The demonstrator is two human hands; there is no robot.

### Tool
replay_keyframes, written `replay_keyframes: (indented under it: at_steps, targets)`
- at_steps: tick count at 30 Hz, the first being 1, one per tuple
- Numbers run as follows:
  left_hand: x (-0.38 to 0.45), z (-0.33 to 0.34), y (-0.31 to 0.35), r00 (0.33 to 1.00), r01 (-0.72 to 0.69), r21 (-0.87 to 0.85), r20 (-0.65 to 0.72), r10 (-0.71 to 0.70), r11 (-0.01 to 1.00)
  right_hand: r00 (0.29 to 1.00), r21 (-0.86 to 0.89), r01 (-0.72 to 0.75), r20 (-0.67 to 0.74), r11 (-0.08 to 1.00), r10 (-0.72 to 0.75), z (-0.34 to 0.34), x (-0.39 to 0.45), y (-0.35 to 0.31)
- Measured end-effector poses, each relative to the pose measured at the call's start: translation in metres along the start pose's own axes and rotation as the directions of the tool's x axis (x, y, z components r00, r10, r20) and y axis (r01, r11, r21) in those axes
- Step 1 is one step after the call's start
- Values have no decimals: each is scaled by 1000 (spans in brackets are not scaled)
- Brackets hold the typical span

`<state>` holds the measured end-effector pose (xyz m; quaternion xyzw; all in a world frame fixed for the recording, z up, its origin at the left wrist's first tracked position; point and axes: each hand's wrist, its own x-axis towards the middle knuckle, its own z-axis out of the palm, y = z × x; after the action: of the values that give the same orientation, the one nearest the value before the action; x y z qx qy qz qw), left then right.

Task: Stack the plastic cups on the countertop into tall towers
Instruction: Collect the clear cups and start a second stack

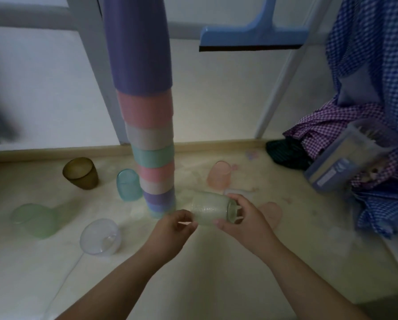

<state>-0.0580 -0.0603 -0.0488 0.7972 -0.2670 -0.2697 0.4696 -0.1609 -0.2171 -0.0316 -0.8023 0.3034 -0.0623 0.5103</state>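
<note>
Both hands (170, 224) (244, 221) gripping ribbed translucent cup (210, 207), tall pastel tower (151, 144)

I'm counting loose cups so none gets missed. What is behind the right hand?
A pale pink cup lies on the countertop just behind the right hand. The hand and the clear green cup it holds cover the pink cup's near side.

No text, brand, number or sign can be read. A bluish label (332, 173) is seen on the clear plastic box (352, 153) far to the right of the hands and beyond them, but its print is too blurred to be made out.
</note>
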Motion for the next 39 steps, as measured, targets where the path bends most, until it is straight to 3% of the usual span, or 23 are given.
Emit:
replay_keyframes:
  at_steps: [4,12,20,25,29,34,39]
  targets:
    - [-2,-3,-12,994,70,142,-91,-57,987,996,-336,85,56,938,-71,3,22,-2]
    - [-23,-30,-35,972,151,283,-219,-89,947,952,-662,260,295,702,-75,41,58,5]
    - [-35,-38,-49,951,138,325,-306,-34,936,927,-677,310,371,668,-54,37,54,13]
    - [-38,-58,-49,922,114,454,-379,76,884,927,-642,290,373,710,-40,34,53,13]
    - [-40,-75,-47,895,151,525,-432,109,838,934,-705,300,352,642,-50,34,47,6]
    - [-42,-94,-63,921,224,594,-389,33,772,921,-654,388,303,649,-245,46,32,-16]
    - [-50,-106,-83,940,244,592,-339,-37,768,857,-513,501,403,696,-320,88,15,-34]
